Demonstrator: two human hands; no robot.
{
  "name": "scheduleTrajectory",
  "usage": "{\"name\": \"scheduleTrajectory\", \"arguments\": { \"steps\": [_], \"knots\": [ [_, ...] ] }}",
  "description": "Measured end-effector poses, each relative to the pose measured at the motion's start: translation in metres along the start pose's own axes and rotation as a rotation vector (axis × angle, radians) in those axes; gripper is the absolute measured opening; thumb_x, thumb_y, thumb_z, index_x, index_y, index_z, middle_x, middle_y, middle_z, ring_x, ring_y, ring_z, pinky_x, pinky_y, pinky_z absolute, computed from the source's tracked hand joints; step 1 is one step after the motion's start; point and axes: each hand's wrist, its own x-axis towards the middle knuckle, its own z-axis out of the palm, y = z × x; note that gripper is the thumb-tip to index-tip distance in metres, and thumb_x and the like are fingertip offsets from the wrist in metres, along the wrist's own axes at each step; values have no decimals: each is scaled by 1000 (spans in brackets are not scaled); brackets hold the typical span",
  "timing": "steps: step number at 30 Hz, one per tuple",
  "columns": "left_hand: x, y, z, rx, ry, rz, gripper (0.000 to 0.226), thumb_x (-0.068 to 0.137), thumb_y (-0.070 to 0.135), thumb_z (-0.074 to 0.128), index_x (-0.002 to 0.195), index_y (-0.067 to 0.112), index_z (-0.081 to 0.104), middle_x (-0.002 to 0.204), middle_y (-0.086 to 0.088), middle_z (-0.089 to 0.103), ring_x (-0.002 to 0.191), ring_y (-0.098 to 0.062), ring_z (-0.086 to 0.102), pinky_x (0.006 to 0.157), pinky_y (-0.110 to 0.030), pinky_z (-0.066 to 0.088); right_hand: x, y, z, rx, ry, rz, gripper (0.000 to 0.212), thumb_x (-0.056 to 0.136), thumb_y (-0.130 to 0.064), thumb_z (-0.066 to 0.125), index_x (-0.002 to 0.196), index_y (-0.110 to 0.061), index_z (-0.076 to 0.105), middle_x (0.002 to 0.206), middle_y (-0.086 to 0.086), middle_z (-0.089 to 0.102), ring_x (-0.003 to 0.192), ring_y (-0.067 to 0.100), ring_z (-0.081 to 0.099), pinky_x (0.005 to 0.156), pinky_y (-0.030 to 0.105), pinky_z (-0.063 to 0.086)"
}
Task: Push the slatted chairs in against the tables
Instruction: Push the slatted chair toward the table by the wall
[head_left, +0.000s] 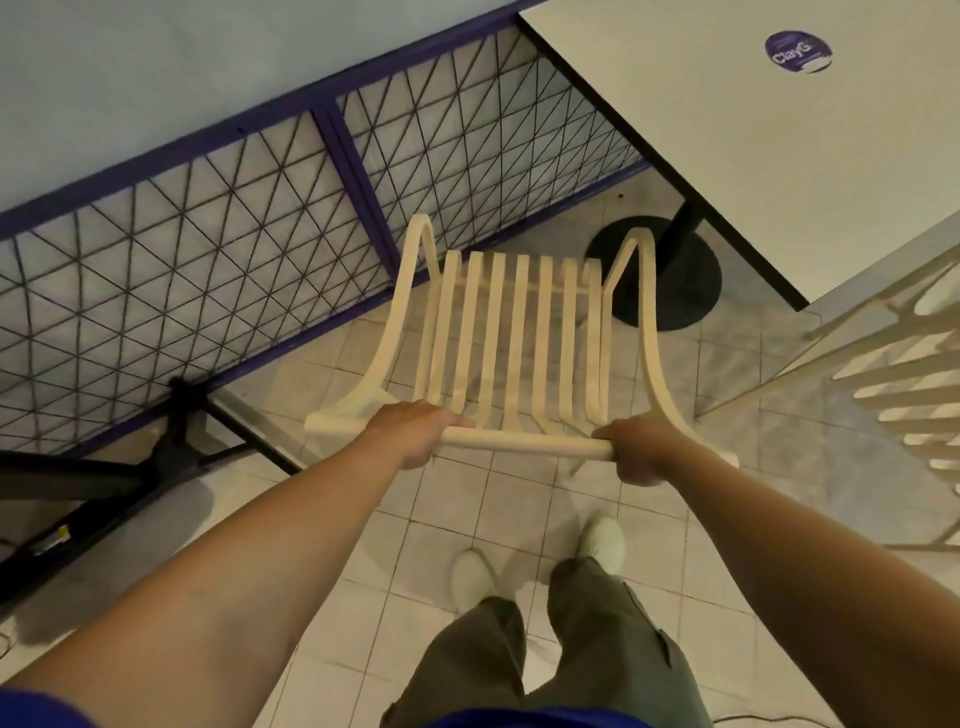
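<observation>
As viewed from head height, looking down: pale tiled floor (395, 566) across most of the scene. Along the far left, a wire mesh fence (208, 249) in a purple frame, below a light blue wall (156, 67). Upper right, a white table (779, 156) with a black edge, raised on a black post (685, 228) over a round black base (685, 296).

Centre, the cream slatted chair (519, 332), between fence and table, back towards the person, seat pointing away. Not tucked in: seat wholly outside the table's black edge, beside its left side, front of the right armrest overlapping the round base in this view. Legs mostly hidden under the seat.

At the right edge, part of a second slatted chair (909, 389), close to the table's near corner. Lower left, black metal legs (156, 441) of some other stand, near the fence.

Both bare forearms stretched forward. Curled over the chair's top rail (519, 444) near its left end, left hand (415, 434), fingers wrapped round it. At the rail's right end, right hand (641, 452), clasping it likewise, knuckles up.

Below, olive trousers (597, 649) and white shoes (472, 577), on the tiles just behind the chair. Smallest, a round purple sticker (798, 51) on the tabletop, well apart from the chair.
</observation>
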Motion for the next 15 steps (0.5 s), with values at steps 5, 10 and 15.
{"name": "scheduleTrajectory", "arguments": {
  "steps": [5,10,15],
  "knots": [
    [1,1,0,13,-2,-20,76,94,2,52,145,57,36,117,0,59,88,-21,55,76,-38,50,1,3,1,8,-1,-16,34,86,-18,62,117,-32,62,91,-10,62,83,13,60,86,35,54],
    [3,3,3,26,-11,-59,76,96,6,54,147,59,33,120,-1,60,91,-21,59,78,-38,50,2,6,-2,-51,-26,-76,32,85,-24,62,116,-31,60,86,-12,57,80,12,58,78,31,49],
    [4,3,5,27,-9,-74,78,96,3,54,147,59,33,119,-1,59,93,-22,61,80,-39,51,5,7,-4,-43,-62,-113,39,85,-21,66,123,-24,58,96,-7,59,85,14,57,75,28,42]
  ]
}}
